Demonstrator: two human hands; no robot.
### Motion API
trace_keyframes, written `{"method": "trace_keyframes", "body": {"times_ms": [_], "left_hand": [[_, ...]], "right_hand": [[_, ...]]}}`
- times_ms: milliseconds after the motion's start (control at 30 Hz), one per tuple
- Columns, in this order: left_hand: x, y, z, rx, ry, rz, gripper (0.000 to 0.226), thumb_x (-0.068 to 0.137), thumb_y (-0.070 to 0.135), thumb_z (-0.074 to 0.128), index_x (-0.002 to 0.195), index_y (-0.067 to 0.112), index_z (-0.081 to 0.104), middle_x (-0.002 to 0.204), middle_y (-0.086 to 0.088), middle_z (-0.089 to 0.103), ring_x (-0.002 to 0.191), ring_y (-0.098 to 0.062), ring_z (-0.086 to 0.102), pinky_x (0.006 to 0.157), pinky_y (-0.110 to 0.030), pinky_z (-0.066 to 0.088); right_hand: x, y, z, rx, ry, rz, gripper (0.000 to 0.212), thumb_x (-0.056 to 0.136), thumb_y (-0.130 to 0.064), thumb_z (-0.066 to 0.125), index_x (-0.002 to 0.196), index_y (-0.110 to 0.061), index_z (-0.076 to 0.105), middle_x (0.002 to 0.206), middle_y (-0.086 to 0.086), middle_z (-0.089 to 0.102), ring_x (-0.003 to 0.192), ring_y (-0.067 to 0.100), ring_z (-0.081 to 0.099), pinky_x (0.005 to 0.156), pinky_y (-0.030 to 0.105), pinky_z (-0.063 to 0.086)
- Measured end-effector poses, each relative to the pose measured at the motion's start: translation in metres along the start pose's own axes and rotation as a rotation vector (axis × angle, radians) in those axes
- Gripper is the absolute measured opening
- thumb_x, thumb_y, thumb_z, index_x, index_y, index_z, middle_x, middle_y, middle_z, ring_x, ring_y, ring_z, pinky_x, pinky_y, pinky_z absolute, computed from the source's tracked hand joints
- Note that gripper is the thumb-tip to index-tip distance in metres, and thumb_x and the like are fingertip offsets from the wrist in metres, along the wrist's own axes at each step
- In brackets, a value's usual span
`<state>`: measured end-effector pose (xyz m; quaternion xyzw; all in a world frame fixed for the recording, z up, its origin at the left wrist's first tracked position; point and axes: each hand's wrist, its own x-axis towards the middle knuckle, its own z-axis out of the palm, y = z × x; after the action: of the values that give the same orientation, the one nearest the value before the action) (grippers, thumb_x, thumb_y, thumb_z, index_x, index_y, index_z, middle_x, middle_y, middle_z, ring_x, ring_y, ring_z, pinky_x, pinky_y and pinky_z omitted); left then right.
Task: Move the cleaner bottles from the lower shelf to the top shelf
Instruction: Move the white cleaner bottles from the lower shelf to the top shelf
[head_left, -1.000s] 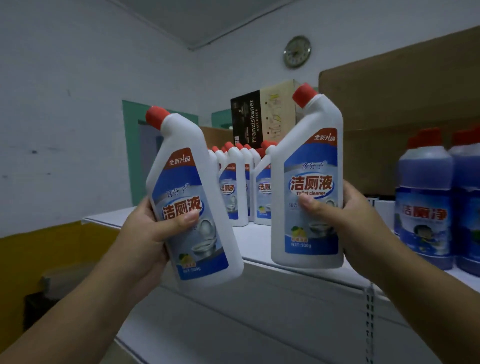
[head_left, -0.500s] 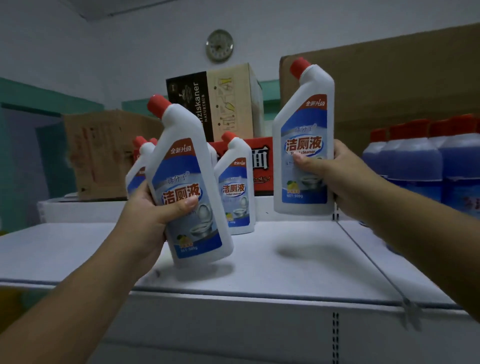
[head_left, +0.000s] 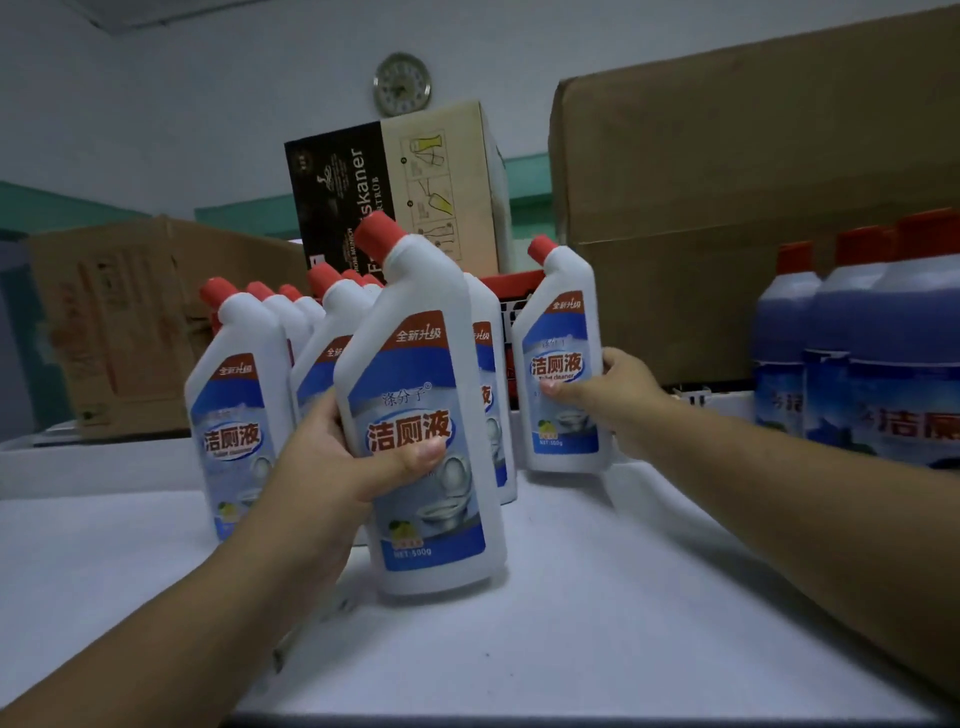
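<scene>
— On the top shelf (head_left: 597, 613), near its front edge, what does the head view show?

— The left hand (head_left: 332, 467) grips the near bottle (head_left: 421, 415) around its middle, thumb on the label; its base seems just touching the shelf. The right hand (head_left: 618, 395) holds the far bottle (head_left: 561, 358) by its side, farther back, beside the standing white bottles (head_left: 239, 410).

— How will they handle?

— I judge them stiff plastic, full and rather heavy, smooth and maybe slippery. Better to hold the flat waist, not the slanted red cap (head_left: 376, 236). Tall and narrow, they can tip against neighbours; the blue bottles (head_left: 862, 364) stand toward the right edge.
</scene>
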<state>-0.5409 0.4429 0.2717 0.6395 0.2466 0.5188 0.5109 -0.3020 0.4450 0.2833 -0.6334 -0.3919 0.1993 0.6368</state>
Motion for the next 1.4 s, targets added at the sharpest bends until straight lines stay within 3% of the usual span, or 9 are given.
{"method": "trace_keyframes", "body": {"times_ms": [367, 567, 700, 800, 867, 933, 1033, 1233, 1400], "left_hand": [[0.023, -0.014, 0.005, 0.003, -0.102, -0.058, 0.064, 0.039, 0.024, 0.080, 0.100, 0.031, 0.062, 0.095, 0.003, 0.075, 0.092, -0.026, 0.071, 0.082, -0.056, 0.055], [0.021, -0.019, 0.008, 0.066, -0.089, 0.029, 0.061, 0.042, 0.030, 0.077, 0.098, 0.041, 0.056, 0.096, 0.013, 0.071, 0.092, -0.017, 0.069, 0.080, -0.048, 0.057], [0.018, -0.025, 0.005, 0.126, -0.086, 0.148, 0.076, 0.045, 0.025, 0.079, 0.111, 0.047, 0.048, 0.104, 0.021, 0.066, 0.093, -0.001, 0.067, 0.071, -0.029, 0.059], [0.011, -0.025, 0.001, 0.256, -0.091, 0.354, 0.097, 0.052, 0.024, 0.079, 0.132, 0.052, 0.031, 0.124, 0.028, 0.051, 0.110, 0.010, 0.055, 0.073, -0.009, 0.052], [0.006, -0.020, -0.004, 0.543, -0.065, 0.668, 0.093, 0.063, 0.033, 0.080, 0.138, 0.043, 0.027, 0.146, 0.012, 0.035, 0.128, 0.004, 0.040, 0.088, -0.001, 0.041], [0.003, -0.015, -0.006, 0.975, -0.119, 1.050, 0.067, 0.079, 0.040, 0.066, 0.137, 0.030, 0.035, 0.153, -0.004, 0.026, 0.142, -0.018, 0.022, 0.115, -0.021, 0.024], [0.010, -0.021, -0.008, 1.434, -0.404, 1.429, 0.043, 0.089, 0.041, 0.043, 0.129, 0.025, 0.045, 0.148, -0.004, 0.032, 0.143, -0.032, 0.018, 0.113, -0.060, 0.001], [0.034, -0.037, -0.005, 1.737, -0.557, 1.401, 0.046, 0.091, 0.047, 0.037, 0.130, 0.027, 0.052, 0.144, -0.005, 0.049, 0.142, -0.031, 0.018, 0.109, -0.068, -0.003], [0.052, -0.043, -0.002, 1.751, -0.547, 1.411, 0.041, 0.091, 0.048, 0.036, 0.118, 0.026, 0.059, 0.133, -0.006, 0.059, 0.137, -0.033, 0.025, 0.106, -0.070, 0.004]], "right_hand": [[0.012, 0.027, 0.007, -0.314, -0.067, -0.119, 0.049, 0.079, -0.034, 0.068, 0.122, -0.022, 0.048, 0.119, 0.002, 0.059, 0.104, 0.019, 0.059, 0.088, 0.043, 0.052], [-0.006, -0.014, -0.008, -0.668, 0.323, -0.370, 0.065, 0.086, -0.046, 0.059, 0.140, -0.020, 0.033, 0.138, 0.006, 0.036, 0.126, 0.023, 0.039, 0.099, 0.040, 0.041], [-0.048, -0.004, -0.018, -0.869, -0.134, -0.355, 0.055, 0.086, -0.050, 0.054, 0.135, -0.029, 0.040, 0.131, -0.004, 0.043, 0.115, 0.013, 0.045, 0.093, 0.030, 0.043], [-0.073, 0.025, -0.021, -1.112, -0.576, -0.191, 0.074, 0.080, -0.071, 0.034, 0.146, -0.040, 0.018, 0.156, -0.013, 0.012, 0.141, 0.012, 0.019, 0.114, 0.032, 0.020], [-0.071, 0.031, -0.022, -1.208, -0.707, -0.125, 0.082, 0.074, -0.075, 0.019, 0.148, -0.042, 0.006, 0.159, -0.014, -0.003, 0.145, 0.009, 0.001, 0.119, 0.035, 0.004], [-0.066, 0.033, -0.022, -1.257, -0.736, -0.124, 0.079, 0.077, -0.073, 0.016, 0.148, -0.042, 0.003, 0.159, -0.014, -0.004, 0.145, 0.007, -0.003, 0.119, 0.036, -0.001], [-0.063, 0.035, -0.022, -1.224, -0.735, -0.159, 0.081, 0.074, -0.076, 0.018, 0.147, -0.043, 0.007, 0.159, -0.014, -0.001, 0.145, 0.007, 0.000, 0.119, 0.040, 0.001], [-0.066, 0.036, -0.020, -1.186, -0.695, -0.179, 0.092, 0.064, -0.082, 0.016, 0.147, -0.042, 0.014, 0.159, -0.012, 0.005, 0.145, 0.007, 0.004, 0.119, 0.040, 0.003], [-0.068, 0.033, -0.020, -1.190, -0.685, -0.153, 0.074, 0.081, -0.072, 0.027, 0.147, -0.041, 0.015, 0.159, -0.013, 0.004, 0.145, 0.007, 0.005, 0.119, 0.036, 0.003]]}}
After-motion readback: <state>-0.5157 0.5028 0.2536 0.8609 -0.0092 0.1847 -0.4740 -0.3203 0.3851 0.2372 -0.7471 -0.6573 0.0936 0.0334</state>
